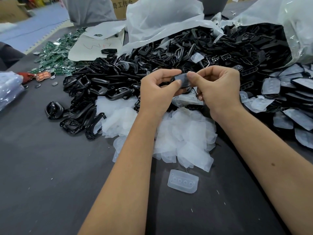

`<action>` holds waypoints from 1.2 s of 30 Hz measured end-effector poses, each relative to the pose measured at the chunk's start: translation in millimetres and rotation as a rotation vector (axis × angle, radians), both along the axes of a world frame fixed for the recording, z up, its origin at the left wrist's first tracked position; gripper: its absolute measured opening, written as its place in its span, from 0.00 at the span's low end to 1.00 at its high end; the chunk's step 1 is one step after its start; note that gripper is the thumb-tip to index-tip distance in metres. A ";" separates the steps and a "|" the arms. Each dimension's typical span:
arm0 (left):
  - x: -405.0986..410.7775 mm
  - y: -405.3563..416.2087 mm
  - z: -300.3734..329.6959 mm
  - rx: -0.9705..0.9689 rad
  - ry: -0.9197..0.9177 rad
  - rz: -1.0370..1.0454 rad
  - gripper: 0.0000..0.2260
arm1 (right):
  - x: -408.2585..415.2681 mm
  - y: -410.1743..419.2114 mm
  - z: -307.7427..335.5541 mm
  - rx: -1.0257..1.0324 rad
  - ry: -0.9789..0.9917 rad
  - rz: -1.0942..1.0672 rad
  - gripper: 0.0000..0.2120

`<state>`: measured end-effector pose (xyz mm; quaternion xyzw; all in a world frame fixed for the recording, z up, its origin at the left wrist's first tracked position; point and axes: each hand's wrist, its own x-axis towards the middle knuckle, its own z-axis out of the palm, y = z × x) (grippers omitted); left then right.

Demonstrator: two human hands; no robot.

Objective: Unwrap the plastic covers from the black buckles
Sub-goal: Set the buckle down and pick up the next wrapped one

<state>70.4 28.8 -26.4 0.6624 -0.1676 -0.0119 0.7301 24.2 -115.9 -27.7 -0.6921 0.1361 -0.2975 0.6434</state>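
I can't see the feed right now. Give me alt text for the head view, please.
Both hands hold one plastic-covered black buckle above the dark table: the left hand grips it while the right hand pinches its cover. Below lies a pile of removed clear covers; behind, a heap of black buckles spills from a plastic bag.

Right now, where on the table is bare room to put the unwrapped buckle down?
Bare dark table lies left of the plastic covers and near the single cover. The buckle heap behind both hands is crowded.
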 end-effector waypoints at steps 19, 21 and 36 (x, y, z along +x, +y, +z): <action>-3.8 -0.8 0.9 -0.067 0.046 -0.026 0.05 | 4.8 -1.0 -4.4 -0.068 0.003 -0.002 0.11; -3.5 -1.0 0.7 -0.065 0.046 -0.023 0.05 | 5.3 -1.6 -5.3 -0.085 0.001 -0.009 0.11; -1.6 -0.6 0.1 -0.087 0.095 -0.007 0.06 | 4.0 -0.9 -5.6 -0.134 -0.012 -0.011 0.13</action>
